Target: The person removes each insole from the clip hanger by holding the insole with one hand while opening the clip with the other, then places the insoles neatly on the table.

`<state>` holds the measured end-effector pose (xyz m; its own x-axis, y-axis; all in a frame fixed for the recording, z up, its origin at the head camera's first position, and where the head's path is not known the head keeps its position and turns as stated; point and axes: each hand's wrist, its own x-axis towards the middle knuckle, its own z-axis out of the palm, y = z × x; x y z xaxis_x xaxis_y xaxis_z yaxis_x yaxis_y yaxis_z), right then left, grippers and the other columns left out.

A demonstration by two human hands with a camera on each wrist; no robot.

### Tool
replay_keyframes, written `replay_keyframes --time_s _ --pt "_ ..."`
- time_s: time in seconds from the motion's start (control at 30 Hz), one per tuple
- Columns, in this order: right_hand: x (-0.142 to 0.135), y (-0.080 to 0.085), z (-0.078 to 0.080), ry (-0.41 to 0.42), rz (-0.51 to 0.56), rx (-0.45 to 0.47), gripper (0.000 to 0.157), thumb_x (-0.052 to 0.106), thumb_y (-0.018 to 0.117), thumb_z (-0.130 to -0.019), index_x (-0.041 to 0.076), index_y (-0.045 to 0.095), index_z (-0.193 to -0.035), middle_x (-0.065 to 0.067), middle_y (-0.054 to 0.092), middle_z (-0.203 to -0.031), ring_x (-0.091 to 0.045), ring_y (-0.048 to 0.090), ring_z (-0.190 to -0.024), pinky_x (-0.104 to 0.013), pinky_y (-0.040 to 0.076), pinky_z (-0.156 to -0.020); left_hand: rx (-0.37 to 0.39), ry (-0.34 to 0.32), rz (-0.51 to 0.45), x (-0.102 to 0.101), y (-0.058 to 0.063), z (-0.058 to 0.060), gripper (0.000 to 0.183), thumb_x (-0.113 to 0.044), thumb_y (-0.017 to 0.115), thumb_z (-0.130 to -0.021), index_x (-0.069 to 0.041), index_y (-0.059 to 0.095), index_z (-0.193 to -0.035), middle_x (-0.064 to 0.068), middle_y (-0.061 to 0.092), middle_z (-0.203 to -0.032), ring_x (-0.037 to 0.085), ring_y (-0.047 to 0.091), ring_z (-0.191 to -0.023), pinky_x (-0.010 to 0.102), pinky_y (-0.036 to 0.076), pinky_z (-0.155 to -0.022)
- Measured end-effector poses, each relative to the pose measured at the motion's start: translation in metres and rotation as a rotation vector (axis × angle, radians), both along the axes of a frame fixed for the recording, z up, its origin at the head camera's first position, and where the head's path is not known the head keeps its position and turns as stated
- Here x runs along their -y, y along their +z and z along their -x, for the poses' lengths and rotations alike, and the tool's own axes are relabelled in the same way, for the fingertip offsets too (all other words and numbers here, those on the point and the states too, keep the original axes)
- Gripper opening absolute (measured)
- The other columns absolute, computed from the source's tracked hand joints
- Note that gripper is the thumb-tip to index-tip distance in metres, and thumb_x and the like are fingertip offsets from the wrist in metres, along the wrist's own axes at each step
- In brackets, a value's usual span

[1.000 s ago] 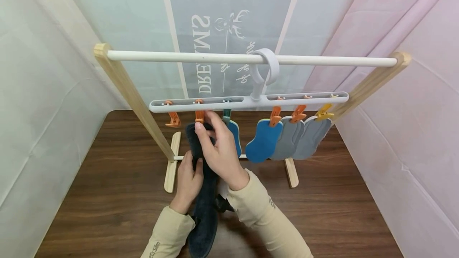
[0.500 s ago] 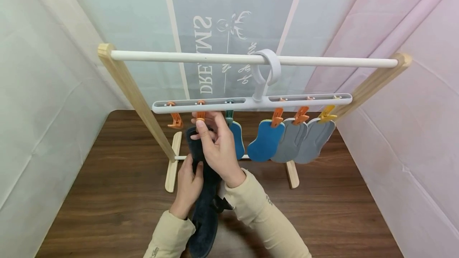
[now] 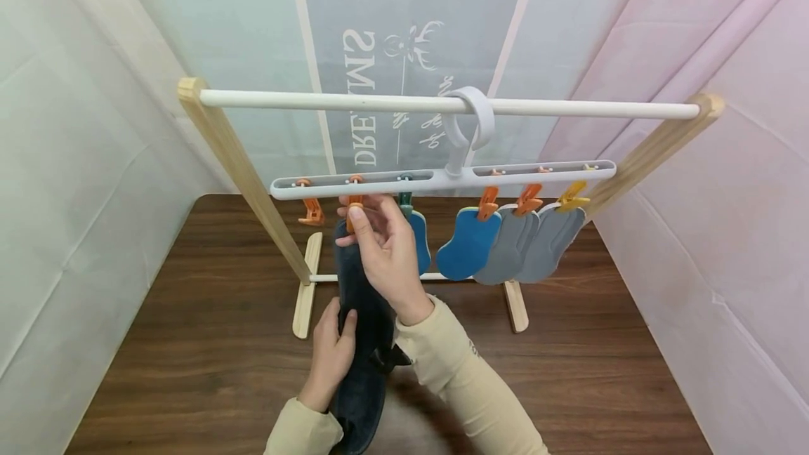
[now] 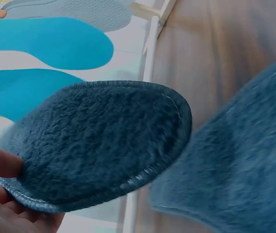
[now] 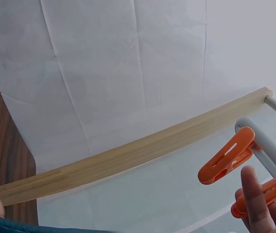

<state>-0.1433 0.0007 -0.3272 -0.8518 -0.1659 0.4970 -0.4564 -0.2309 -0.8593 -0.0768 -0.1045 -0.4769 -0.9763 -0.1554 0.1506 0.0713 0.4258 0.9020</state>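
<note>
My left hand [image 3: 331, 357] grips a dark furry insole [image 3: 363, 300] by its edge, fingers behind it and thumb on the front. In the left wrist view the insole's rounded, stitched end [image 4: 113, 141] points right, and another dark furry surface [image 4: 254, 155] shows beside it. Above, my right hand [image 3: 392, 258] pinches an orange clip [image 5: 273, 190] that hangs from the white hanger [image 3: 373, 183]. The insole's upper end lies just under this clip; whether the clip bites it is hidden by my fingers. Left of it hangs a second orange clip [image 5: 228, 158] holding nothing.
The hanger's hook [image 3: 483, 121] sits on the white rail [image 3: 284, 100] of a wooden stand [image 3: 237, 167]. Blue insoles [image 3: 469, 244] and grey insoles [image 3: 556, 244] hang from clips to the right. The stand is on a brown wooden table [image 3: 600, 371].
My left hand has slid lower along the dark insole. The right thumb and fingers have moved onto the orange clip and now pinch it. The insole's upper end has shifted slightly right.
</note>
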Motion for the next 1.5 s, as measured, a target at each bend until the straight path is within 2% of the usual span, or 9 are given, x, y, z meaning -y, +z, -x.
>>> replay_keyframes --time_s 0.2,0.43,0.63,0.87,1.1,1.3,1.5 --pt "-0.002 0.001 0.0 0.011 -0.004 0.005 0.032 0.001 0.044 -0.1 -0.005 0.045 -0.132 -0.028 0.054 -0.122 -0.041 0.057 -0.11 -0.037 0.059 -0.072 0.011 0.013 -0.011 0.002 -0.006 -0.006 0.017 -0.003 0.052 -0.096 -0.004 0.059 -0.111 0.009 0.061 -0.1 0.016 0.054 -0.086 0.029 0.046 -0.075" --pt "-0.003 0.0 0.0 0.052 -0.041 0.012 0.038 0.002 0.044 -0.101 -0.002 0.039 -0.138 -0.024 0.05 -0.131 -0.038 0.051 -0.121 -0.036 0.058 -0.079 0.004 0.012 -0.004 0.004 -0.011 -0.009 0.017 -0.001 0.052 -0.095 -0.002 0.059 -0.111 0.01 0.062 -0.101 0.017 0.056 -0.088 0.029 0.047 -0.076" --pt "-0.003 -0.003 -0.002 0.067 -0.051 0.01 0.04 0.006 0.045 -0.101 0.0 0.038 -0.141 -0.023 0.049 -0.135 -0.034 0.05 -0.124 -0.036 0.057 -0.081 0.084 -0.009 -0.014 0.01 -0.012 -0.013 0.022 -0.007 0.048 -0.099 -0.001 0.057 -0.119 0.014 0.061 -0.113 0.026 0.059 -0.105 0.04 0.048 -0.086" --pt "-0.004 -0.004 -0.003 0.07 -0.056 0.013 0.041 0.011 0.047 -0.101 0.003 0.04 -0.141 -0.022 0.05 -0.135 -0.03 0.053 -0.123 -0.037 0.057 -0.084 0.172 -0.018 -0.007 0.019 -0.017 -0.017 0.015 -0.007 0.048 -0.099 -0.003 0.058 -0.108 0.012 0.063 -0.1 0.022 0.058 -0.09 0.033 0.046 -0.077" --pt "-0.005 -0.006 -0.005 0.054 -0.101 0.025 0.046 0.009 0.049 -0.1 0.001 0.037 -0.144 -0.019 0.046 -0.14 -0.034 0.054 -0.121 -0.04 0.056 -0.087 0.255 -0.039 -0.022 0.024 -0.025 -0.022 0.022 -0.006 0.048 -0.098 -0.001 0.057 -0.116 0.016 0.065 -0.109 0.029 0.062 -0.1 0.04 0.049 -0.084" --pt "-0.006 -0.007 -0.008 0.042 -0.134 0.041 0.049 0.005 0.049 -0.099 0.001 0.034 -0.146 -0.021 0.044 -0.142 -0.036 0.054 -0.121 -0.034 0.056 -0.086 0.31 -0.095 -0.077 0.023 -0.027 -0.03 0.022 -0.009 0.048 -0.098 -0.003 0.058 -0.117 0.014 0.066 -0.11 0.024 0.062 -0.098 0.033 0.049 -0.082" --pt "-0.008 -0.009 -0.012 0.026 -0.192 0.022 0.051 0.003 0.05 -0.098 0.001 0.034 -0.146 -0.019 0.042 -0.145 -0.036 0.059 -0.113 -0.03 0.056 -0.086 0.342 -0.124 -0.096 0.022 -0.036 -0.039 0.023 -0.007 0.049 -0.096 -0.001 0.058 -0.117 0.014 0.066 -0.109 0.022 0.062 -0.097 0.03 0.049 -0.081"
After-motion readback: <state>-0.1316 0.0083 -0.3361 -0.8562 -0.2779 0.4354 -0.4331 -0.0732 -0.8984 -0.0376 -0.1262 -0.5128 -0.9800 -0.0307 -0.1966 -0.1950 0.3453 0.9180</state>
